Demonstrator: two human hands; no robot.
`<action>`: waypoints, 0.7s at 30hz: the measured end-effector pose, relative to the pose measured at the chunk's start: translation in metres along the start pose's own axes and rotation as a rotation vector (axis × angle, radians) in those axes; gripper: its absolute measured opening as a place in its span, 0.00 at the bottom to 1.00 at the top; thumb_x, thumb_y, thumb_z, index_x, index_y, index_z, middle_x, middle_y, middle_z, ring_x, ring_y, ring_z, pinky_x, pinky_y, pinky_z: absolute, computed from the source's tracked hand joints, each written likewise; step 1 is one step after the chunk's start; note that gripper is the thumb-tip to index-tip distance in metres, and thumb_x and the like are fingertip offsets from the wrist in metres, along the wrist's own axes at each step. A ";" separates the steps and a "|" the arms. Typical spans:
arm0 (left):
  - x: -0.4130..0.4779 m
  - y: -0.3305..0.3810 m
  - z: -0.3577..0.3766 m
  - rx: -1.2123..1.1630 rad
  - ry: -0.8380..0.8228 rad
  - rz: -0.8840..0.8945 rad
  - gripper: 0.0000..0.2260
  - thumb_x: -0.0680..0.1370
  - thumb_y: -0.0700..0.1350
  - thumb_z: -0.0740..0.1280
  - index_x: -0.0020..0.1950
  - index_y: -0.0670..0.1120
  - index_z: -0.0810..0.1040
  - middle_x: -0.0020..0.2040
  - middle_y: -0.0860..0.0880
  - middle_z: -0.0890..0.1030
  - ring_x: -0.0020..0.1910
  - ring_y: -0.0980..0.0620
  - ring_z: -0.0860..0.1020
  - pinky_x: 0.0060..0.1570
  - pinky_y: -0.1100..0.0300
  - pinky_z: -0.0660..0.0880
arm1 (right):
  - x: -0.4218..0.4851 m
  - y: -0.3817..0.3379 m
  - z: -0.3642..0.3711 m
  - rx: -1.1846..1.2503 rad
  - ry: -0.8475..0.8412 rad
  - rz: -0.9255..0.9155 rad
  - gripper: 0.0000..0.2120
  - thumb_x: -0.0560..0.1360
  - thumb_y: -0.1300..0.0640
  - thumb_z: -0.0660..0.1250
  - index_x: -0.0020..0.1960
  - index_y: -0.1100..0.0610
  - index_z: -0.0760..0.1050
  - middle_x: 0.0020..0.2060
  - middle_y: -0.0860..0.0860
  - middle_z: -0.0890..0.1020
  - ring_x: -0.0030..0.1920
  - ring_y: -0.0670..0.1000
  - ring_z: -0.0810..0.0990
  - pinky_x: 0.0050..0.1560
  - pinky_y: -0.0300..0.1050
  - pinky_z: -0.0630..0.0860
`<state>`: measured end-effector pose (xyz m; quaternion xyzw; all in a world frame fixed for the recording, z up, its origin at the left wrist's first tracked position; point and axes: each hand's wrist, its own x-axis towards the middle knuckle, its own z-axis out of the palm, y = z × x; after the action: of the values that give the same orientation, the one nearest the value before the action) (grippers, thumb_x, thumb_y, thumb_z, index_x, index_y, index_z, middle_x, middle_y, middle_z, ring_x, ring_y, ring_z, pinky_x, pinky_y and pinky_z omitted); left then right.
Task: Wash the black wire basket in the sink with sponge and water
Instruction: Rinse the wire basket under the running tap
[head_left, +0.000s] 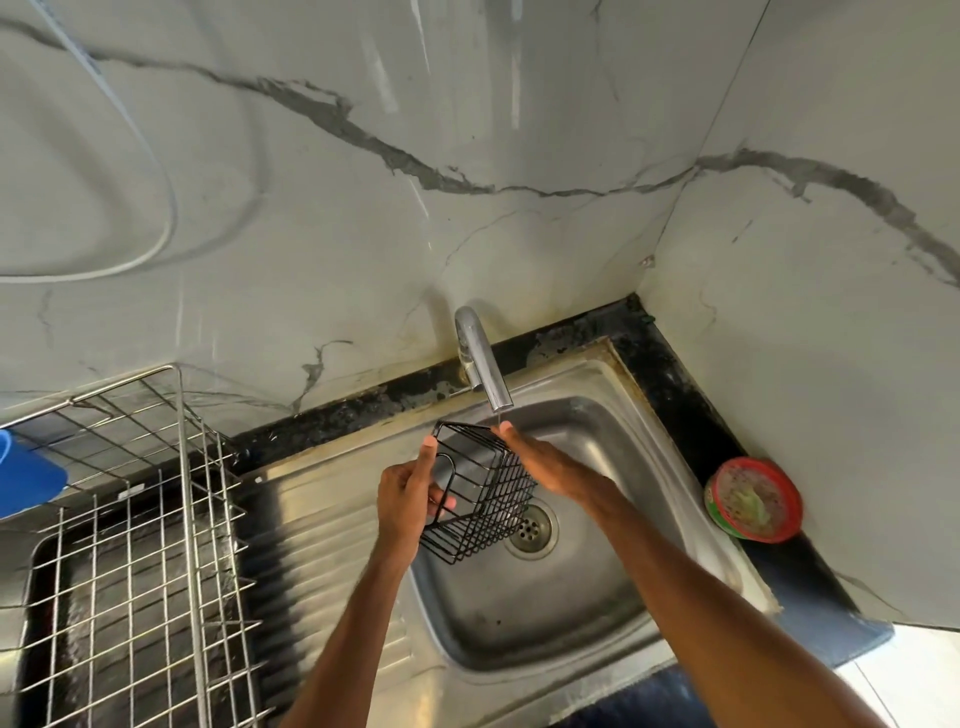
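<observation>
The black wire basket (480, 499) hangs tilted over the steel sink (545, 597), just below the tap (480, 358). A thin stream of water falls from the spout onto its upper rim. My left hand (408, 493) grips the basket's left side, fingers curled round the wires. My right hand (545, 462) lies flat against the basket's right side, its fingertips at the top rim under the water. No sponge shows in either hand.
A steel wire dish rack (150, 545) stands on the drainboard at left, with a blue object (26, 478) behind it. A round red-rimmed tub (753, 499) holding a greenish scrub pad sits on the dark counter right of the sink. Marble walls meet in a corner behind.
</observation>
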<state>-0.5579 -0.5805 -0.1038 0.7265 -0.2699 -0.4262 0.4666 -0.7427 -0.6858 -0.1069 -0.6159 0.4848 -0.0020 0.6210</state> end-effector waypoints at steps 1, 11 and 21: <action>0.000 -0.004 -0.002 -0.011 0.000 0.009 0.27 0.80 0.60 0.65 0.33 0.39 0.74 0.23 0.44 0.78 0.26 0.42 0.80 0.29 0.58 0.74 | -0.006 -0.006 0.005 -0.025 0.044 -0.046 0.39 0.76 0.24 0.45 0.80 0.44 0.57 0.80 0.49 0.58 0.80 0.53 0.57 0.76 0.51 0.56; 0.002 -0.006 -0.021 -0.084 -0.015 0.060 0.28 0.84 0.54 0.62 0.27 0.41 0.69 0.26 0.36 0.75 0.21 0.48 0.79 0.26 0.63 0.72 | 0.000 0.011 0.013 -0.181 0.203 -0.366 0.25 0.85 0.37 0.45 0.80 0.42 0.58 0.79 0.40 0.61 0.78 0.39 0.56 0.80 0.54 0.56; -0.006 -0.005 -0.023 -0.094 -0.013 0.054 0.27 0.82 0.54 0.61 0.27 0.42 0.66 0.22 0.47 0.69 0.19 0.50 0.74 0.23 0.63 0.71 | -0.004 -0.015 0.033 -0.364 0.092 -0.474 0.29 0.84 0.38 0.41 0.82 0.47 0.49 0.81 0.42 0.53 0.80 0.41 0.49 0.78 0.52 0.38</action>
<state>-0.5404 -0.5631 -0.1016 0.6934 -0.2723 -0.4304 0.5097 -0.7157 -0.6623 -0.1003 -0.8123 0.3475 -0.0881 0.4601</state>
